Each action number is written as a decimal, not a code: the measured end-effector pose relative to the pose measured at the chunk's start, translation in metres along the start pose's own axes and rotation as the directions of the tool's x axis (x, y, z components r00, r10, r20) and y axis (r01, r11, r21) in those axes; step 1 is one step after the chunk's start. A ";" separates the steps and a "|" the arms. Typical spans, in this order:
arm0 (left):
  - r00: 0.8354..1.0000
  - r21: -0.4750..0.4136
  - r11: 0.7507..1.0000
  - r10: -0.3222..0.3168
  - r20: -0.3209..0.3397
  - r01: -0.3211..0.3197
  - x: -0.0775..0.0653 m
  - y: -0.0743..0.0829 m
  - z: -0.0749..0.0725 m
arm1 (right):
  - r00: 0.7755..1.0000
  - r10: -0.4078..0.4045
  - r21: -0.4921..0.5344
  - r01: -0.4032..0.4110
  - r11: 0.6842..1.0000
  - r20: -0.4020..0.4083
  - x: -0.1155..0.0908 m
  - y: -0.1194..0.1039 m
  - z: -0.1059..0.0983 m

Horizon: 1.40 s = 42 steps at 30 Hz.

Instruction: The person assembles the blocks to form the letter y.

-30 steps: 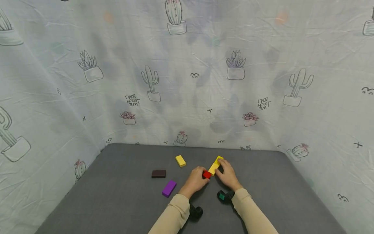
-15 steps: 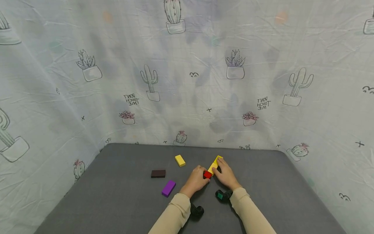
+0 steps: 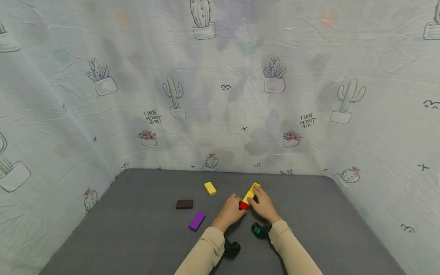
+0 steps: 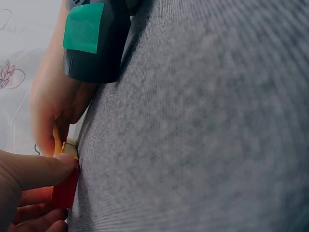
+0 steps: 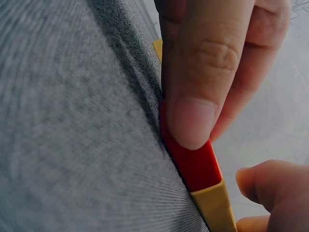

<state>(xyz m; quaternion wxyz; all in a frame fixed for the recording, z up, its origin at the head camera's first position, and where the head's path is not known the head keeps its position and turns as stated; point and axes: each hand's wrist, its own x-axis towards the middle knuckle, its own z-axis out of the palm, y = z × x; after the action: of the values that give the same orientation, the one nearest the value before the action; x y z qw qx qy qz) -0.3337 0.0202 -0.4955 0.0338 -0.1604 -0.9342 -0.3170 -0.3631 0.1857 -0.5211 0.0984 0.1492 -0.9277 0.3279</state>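
Note:
My left hand (image 3: 229, 212) pinches a red block (image 3: 243, 206) between thumb and fingers. In the right wrist view, the left thumb lies flat on the red block (image 5: 193, 166), whose end meets a yellow block (image 5: 215, 208). Two yellow blocks (image 3: 246, 198) run in a slanting row away from the red one on the table. My right hand (image 3: 265, 206) is at their right side, its thumb at the nearer yellow block and its index fingertip at the farther one. The left wrist view shows the red block (image 4: 65, 188) standing close against the grey surface.
Left of the hands lie a loose yellow block (image 3: 210, 188), a dark brown block (image 3: 184, 204) and a purple block (image 3: 197, 221). Black wrist devices (image 3: 232, 249) sit under both forearms. A cactus-print cloth (image 3: 220, 95) hangs around the grey table (image 3: 144, 236).
My right thumb has shifted left against the nearer yellow block, and that block has moved slightly left over the red one's end. The left hand keeps its grip; the view has drifted a little.

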 end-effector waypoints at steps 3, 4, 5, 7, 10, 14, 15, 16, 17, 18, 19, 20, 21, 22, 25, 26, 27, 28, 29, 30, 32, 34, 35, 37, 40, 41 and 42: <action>1.000 -0.008 1.000 0.001 -0.001 -0.001 0.000 0.000 -0.001 | 1.000 0.001 -0.005 -0.001 1.000 0.005 0.000 0.000 0.001; 1.000 -0.010 1.000 0.000 -0.002 0.000 -0.001 0.000 -0.001 | 1.000 0.004 -0.010 -0.004 1.000 0.009 0.000 0.000 0.001; 1.000 -0.015 1.000 0.002 -0.003 -0.002 -0.001 0.001 -0.001 | 1.000 0.004 -0.016 -0.004 1.000 0.012 0.000 0.001 0.001; 1.000 -0.019 1.000 -0.002 -0.002 0.002 -0.001 0.001 0.000 | 1.000 0.004 -0.017 -0.004 1.000 0.017 0.000 0.001 0.002; 1.000 -0.021 1.000 0.000 -0.006 -0.001 -0.002 0.000 0.000 | 1.000 -0.007 -0.036 0.008 0.999 0.026 0.000 0.001 0.002; 1.000 -0.015 1.000 0.003 -0.003 -0.003 -0.003 -0.001 0.000 | 0.999 -0.019 -0.026 0.020 0.999 0.033 -0.001 -0.001 0.001; 1.000 -0.015 1.000 0.005 0.000 -0.005 -0.003 -0.001 -0.001 | 0.999 -0.021 -0.019 0.021 1.000 0.034 -0.001 -0.001 0.001; 1.000 -0.016 1.000 0.005 0.007 -0.005 -0.003 -0.001 -0.001 | 0.999 -0.020 -0.011 0.020 1.000 0.036 -0.001 -0.002 0.000; 1.000 -0.019 1.000 0.005 0.015 -0.005 -0.004 -0.002 -0.002 | 0.999 -0.019 -0.009 0.019 1.000 0.039 -0.002 -0.003 0.000; 1.000 -0.023 1.000 0.010 0.023 -0.010 -0.004 -0.002 -0.002 | 0.999 -0.017 -0.011 0.017 1.000 0.040 -0.002 -0.003 0.000; 0.999 -0.028 1.000 0.014 0.037 -0.013 -0.003 -0.003 -0.003 | 0.999 -0.016 -0.016 0.017 1.000 0.041 -0.002 -0.003 0.000; 0.998 -0.034 0.999 0.017 0.053 -0.015 -0.003 -0.004 -0.004 | 0.999 -0.015 -0.021 0.016 1.000 0.043 -0.001 -0.003 0.000; 0.997 -0.042 0.999 0.022 0.068 -0.019 -0.003 -0.004 -0.005 | 0.999 -0.013 -0.025 0.014 1.000 0.045 -0.001 -0.003 0.000; 0.996 -0.049 0.999 0.026 0.083 -0.022 -0.003 -0.005 -0.006 | 0.999 -0.010 -0.029 0.011 1.000 0.046 -0.001 -0.003 0.000; 0.992 -0.068 0.997 0.038 0.120 -0.030 -0.003 -0.007 -0.010 | 0.999 -0.009 -0.033 0.011 0.999 0.046 0.000 -0.003 -0.001; 0.991 -0.074 0.997 0.040 0.125 -0.031 -0.003 -0.007 -0.011 | 0.999 -0.008 -0.035 0.009 0.999 0.046 0.000 -0.003 -0.001; 0.991 -0.079 0.996 0.041 0.128 -0.031 -0.004 -0.008 -0.012 | 0.999 -0.007 -0.038 0.009 0.999 0.046 -0.001 -0.003 -0.001; 0.991 -0.085 0.996 0.043 0.128 -0.032 -0.004 -0.008 -0.012 | 0.999 -0.008 -0.038 0.009 0.999 0.044 -0.001 -0.003 -0.001; 0.990 -0.090 0.995 0.043 0.131 -0.031 -0.004 -0.009 -0.013 | 0.999 -0.011 -0.040 0.012 0.999 0.043 -0.001 -0.003 -0.001; 0.990 -0.093 0.995 0.044 0.133 -0.032 -0.005 -0.009 -0.014 | 0.999 -0.012 -0.036 0.014 0.999 0.042 -0.002 -0.003 -0.001; 0.989 -0.102 0.994 0.049 0.138 -0.035 -0.007 -0.010 -0.016 | 0.999 -0.013 -0.039 0.014 0.999 0.043 -0.002 -0.004 -0.001; 0.988 -0.106 0.994 0.055 0.147 -0.039 -0.009 -0.011 -0.018 | 0.999 -0.013 -0.033 0.014 0.999 0.043 -0.003 -0.005 -0.002; 0.987 -0.104 0.994 0.059 0.152 -0.043 -0.010 -0.012 -0.019 | 0.999 -0.011 -0.031 0.012 0.999 0.043 -0.004 -0.005 -0.002; 0.985 -0.103 0.994 0.060 0.163 -0.043 -0.012 -0.012 -0.021 | 0.999 -0.001 -0.027 0.003 1.000 0.045 -0.004 -0.006 -0.002; 0.983 -0.097 0.994 0.062 0.174 -0.046 -0.014 -0.012 -0.026 | 0.999 0.004 -0.024 -0.003 1.000 0.045 -0.003 -0.006 -0.003; 0.982 -0.093 0.995 0.063 0.177 -0.047 -0.015 -0.011 -0.028 | 0.999 0.007 -0.024 -0.006 1.000 0.047 -0.003 -0.006 -0.003; 0.982 -0.091 0.995 0.060 0.181 -0.044 -0.017 -0.011 -0.030 | 0.999 0.006 -0.024 -0.005 1.000 0.046 -0.003 -0.006 -0.004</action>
<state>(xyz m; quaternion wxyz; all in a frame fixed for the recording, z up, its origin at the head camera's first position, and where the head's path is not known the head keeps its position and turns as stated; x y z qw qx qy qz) -0.3226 -0.0110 -0.4805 -0.0511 -0.2148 -0.9142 -0.3398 -0.3582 0.1838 -0.5154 0.0777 0.1529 -0.9339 0.3137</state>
